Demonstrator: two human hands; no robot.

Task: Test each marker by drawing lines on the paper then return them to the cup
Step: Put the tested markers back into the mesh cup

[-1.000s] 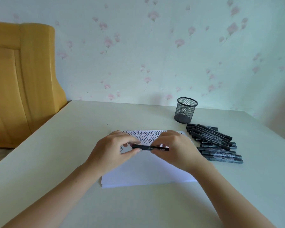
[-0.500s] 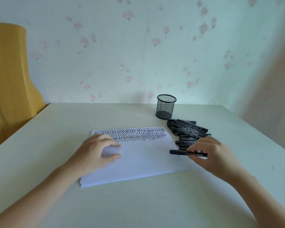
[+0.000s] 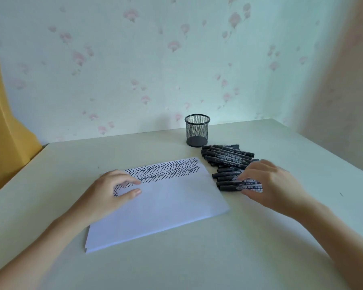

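Pale table (image 3: pixel 260 237); paper (image 3: pixel 166 206) pinned under my left hand (image 3: pixel 111 193), fingers relaxed; right hand (image 3: pixel 268 185) fingertips on nearest marker (image 3: pixel 228 187) in pile, grip unclear; light, stiff, smooth; take mid-barrel; cup (image 3: pixel 197 133) beyond

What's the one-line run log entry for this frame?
left hand: rests on white paper sheet | right hand: on black marker pile | black mesh cup: empty

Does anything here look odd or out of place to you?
Yes: the mesh cup stands empty while the markers lie in a loose heap on the table beside it. The right hand rests on that heap; the left hand rests on the paper. Nothing looks spilled or damaged.
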